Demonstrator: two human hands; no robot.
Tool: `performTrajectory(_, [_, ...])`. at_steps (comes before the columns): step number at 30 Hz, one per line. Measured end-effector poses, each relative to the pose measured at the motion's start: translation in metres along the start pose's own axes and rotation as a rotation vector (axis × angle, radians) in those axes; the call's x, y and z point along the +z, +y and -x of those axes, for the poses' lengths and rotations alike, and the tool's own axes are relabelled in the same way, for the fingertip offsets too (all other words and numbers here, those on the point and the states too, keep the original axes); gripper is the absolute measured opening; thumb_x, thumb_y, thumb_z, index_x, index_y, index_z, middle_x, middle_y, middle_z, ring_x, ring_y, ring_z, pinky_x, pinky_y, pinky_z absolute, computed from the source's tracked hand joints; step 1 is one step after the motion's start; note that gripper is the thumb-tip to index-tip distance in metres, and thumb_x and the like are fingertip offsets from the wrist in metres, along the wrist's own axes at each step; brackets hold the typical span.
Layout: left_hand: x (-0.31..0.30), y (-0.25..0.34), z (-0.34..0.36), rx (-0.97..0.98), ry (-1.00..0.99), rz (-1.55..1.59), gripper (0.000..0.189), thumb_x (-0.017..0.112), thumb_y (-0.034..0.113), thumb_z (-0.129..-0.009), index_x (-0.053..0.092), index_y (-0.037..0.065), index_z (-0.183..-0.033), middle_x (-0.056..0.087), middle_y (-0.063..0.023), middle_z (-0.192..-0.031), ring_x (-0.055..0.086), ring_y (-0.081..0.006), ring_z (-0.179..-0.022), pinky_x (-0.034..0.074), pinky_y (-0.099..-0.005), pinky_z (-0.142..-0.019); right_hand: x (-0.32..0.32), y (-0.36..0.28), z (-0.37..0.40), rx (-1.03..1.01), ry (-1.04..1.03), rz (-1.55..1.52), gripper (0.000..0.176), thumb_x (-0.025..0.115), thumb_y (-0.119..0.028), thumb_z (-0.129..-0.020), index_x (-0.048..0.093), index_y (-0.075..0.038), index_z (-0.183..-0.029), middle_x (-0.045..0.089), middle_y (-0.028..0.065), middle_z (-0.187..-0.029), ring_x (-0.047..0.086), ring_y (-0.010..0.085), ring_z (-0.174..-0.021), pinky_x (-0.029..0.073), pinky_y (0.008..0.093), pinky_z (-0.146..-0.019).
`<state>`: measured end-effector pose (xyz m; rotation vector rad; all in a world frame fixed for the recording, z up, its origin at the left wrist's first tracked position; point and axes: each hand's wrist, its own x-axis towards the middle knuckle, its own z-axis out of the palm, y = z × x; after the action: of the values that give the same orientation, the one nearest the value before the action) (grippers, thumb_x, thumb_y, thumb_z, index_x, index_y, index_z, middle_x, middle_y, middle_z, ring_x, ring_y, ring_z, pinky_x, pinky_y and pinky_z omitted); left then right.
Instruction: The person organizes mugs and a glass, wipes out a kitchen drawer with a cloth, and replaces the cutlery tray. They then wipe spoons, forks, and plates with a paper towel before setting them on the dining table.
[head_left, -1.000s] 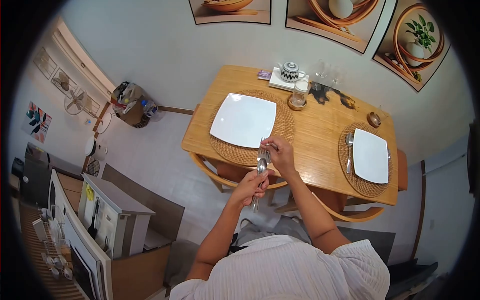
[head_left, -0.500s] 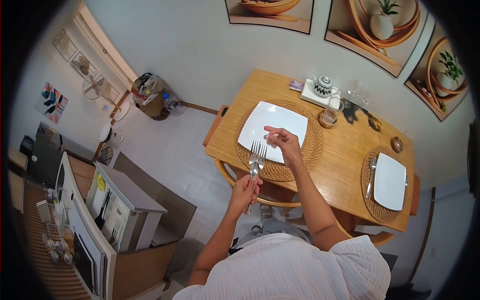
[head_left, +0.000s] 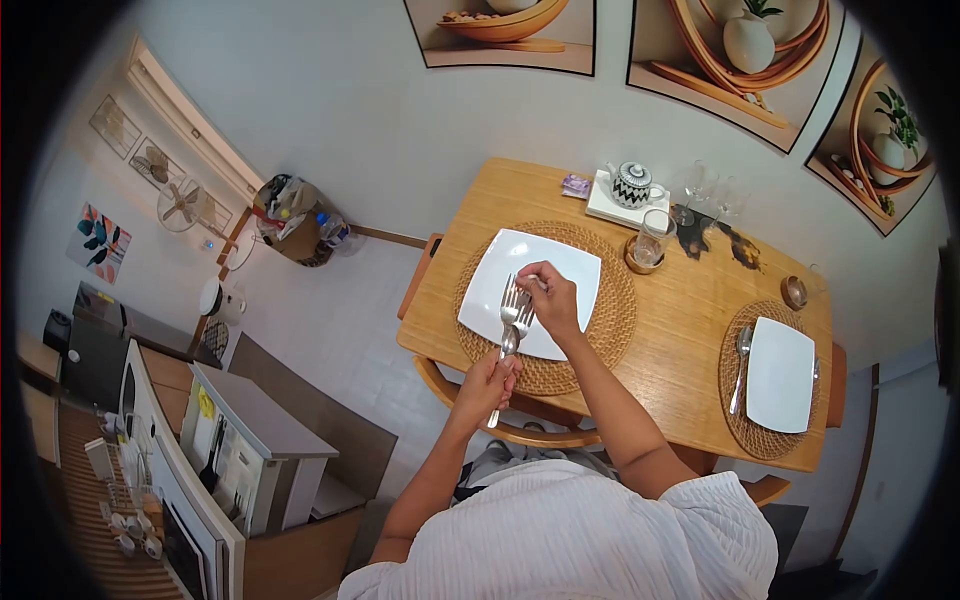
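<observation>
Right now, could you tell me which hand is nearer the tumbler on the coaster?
Right. The right hand is over the plate beside the tumbler; the left hand, gripping cutlery, is off the table edge.

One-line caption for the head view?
Left hand grips bundled cutlery; right hand pinches a fork over the near white plate.

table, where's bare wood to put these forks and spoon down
The widest bare wood lies between the near mat and the far mat, down to the front edge. A narrow strip is free beyond the near mat at the table's end. The back edge is crowded: teapot, glass, wine glasses. The right hand and forks overlap the near plate.
</observation>
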<state>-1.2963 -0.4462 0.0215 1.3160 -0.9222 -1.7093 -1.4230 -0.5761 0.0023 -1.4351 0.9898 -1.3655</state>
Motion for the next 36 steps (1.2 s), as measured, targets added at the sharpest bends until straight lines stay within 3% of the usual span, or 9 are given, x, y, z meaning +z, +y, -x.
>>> performTrajectory(2, [0.004,0.001,-0.005,0.011,0.053,0.055,0.024,0.042,0.027,-0.096,0.049,0.005,-0.09,0.039,0.0033,-0.057,0.031,-0.0031,-0.042,0.028,-0.0178,-0.037,-0.012,0.013,-0.012,0.173,0.087,-0.443,0.006,0.059,-0.002,-0.082,0.059,0.0,-0.087,0.065,0.0097,-0.082,0.06,0.0116,-0.067,0.049,0.0239,-0.06])
performTrajectory(7, [0.001,0.009,-0.027,0.058,0.072,0.004,0.027,0.041,0.027,-0.096,0.048,0.003,-0.086,0.043,0.0003,-0.056,0.034,-0.0052,-0.04,0.029,-0.0197,-0.035,-0.023,0.006,0.01,0.24,-0.274,-0.3,0.015,0.07,0.001,-0.071,0.064,0.002,-0.085,0.063,0.008,-0.083,0.06,0.012,-0.069,0.049,0.0236,-0.062])
performTrajectory(18, [-0.006,0.008,-0.044,0.054,-0.102,-0.027,0.02,0.044,0.021,-0.095,0.049,0.002,-0.094,0.048,-0.0016,-0.061,0.038,-0.0048,-0.046,0.032,-0.0184,-0.04,-0.016,0.026,-0.009,0.266,0.125,-0.018,0.009,0.059,-0.005,-0.08,0.061,0.001,-0.086,0.061,0.0063,-0.066,0.056,0.0084,-0.056,0.044,0.0204,-0.044])
performTrajectory(20, [-0.022,0.004,-0.05,0.001,-0.13,-0.055,0.016,0.042,0.018,-0.095,0.048,0.003,-0.096,0.049,-0.0026,-0.063,0.04,-0.0052,-0.047,0.033,-0.0189,-0.041,-0.017,0.049,-0.01,0.049,0.251,0.056,0.007,0.055,0.001,-0.079,0.055,0.0,-0.086,0.06,0.0075,-0.07,0.057,0.0088,-0.057,0.044,0.0209,-0.042])
performTrajectory(24, [-0.061,-0.005,-0.085,0.139,0.092,-0.165,0.013,0.04,0.013,-0.094,0.047,0.002,-0.093,0.049,-0.0038,-0.065,0.041,-0.0065,-0.044,0.035,-0.0209,-0.038,-0.067,0.084,0.005,0.33,0.398,0.008,0.017,0.049,0.01,-0.075,0.045,-0.003,-0.086,0.056,0.0134,-0.082,0.06,0.0164,-0.065,0.048,0.0302,-0.053])
performTrajectory(26, [-0.092,-0.015,-0.121,0.218,0.283,-0.302,0.019,0.044,0.021,-0.094,0.047,0.002,-0.089,0.045,-0.0017,-0.059,0.04,-0.0072,-0.041,0.033,-0.0214,-0.036,-0.086,0.114,0.021,0.482,0.278,0.708,0.016,0.056,0.001,-0.076,0.05,-0.001,-0.091,0.059,0.0171,-0.086,0.062,0.0242,-0.077,0.048,0.0347,-0.069])
performTrajectory(29, [-0.127,-0.035,-0.165,0.144,0.272,-0.281,0.018,0.044,0.019,-0.093,0.047,0.002,-0.088,0.044,-0.0018,-0.057,0.039,-0.008,-0.038,0.031,-0.0233,-0.034,-0.079,0.124,0.044,0.623,0.123,0.629,0.026,0.062,-0.012,-0.077,0.056,0.001,-0.098,0.061,0.0197,-0.091,0.06,0.0298,-0.087,0.045,0.0357,-0.077])
performTrajectory(32, [-0.123,-0.018,-0.167,0.08,0.211,-0.235,0.01,0.04,0.009,-0.092,0.046,0.0,-0.09,0.046,-0.004,-0.066,0.038,-0.0088,-0.038,0.032,-0.0239,-0.033,-0.08,0.15,0.056,0.495,0.206,0.482,0.024,0.063,-0.016,-0.079,0.062,0.003,-0.093,0.062,0.0117,-0.08,0.057,0.0197,-0.067,0.045,0.0317,-0.061])
performTrajectory(36, [-0.132,-0.022,-0.18,0.009,0.163,0.08,0.011,0.041,0.01,-0.092,0.047,0.001,-0.092,0.042,-0.0029,-0.062,0.037,-0.0081,-0.04,0.032,-0.023,-0.035,-0.093,0.154,0.058,0.629,0.297,0.4,0.024,0.063,-0.013,-0.078,0.062,0.004,-0.095,0.062,0.0109,-0.077,0.057,0.0175,-0.065,0.045,0.0299,-0.059])
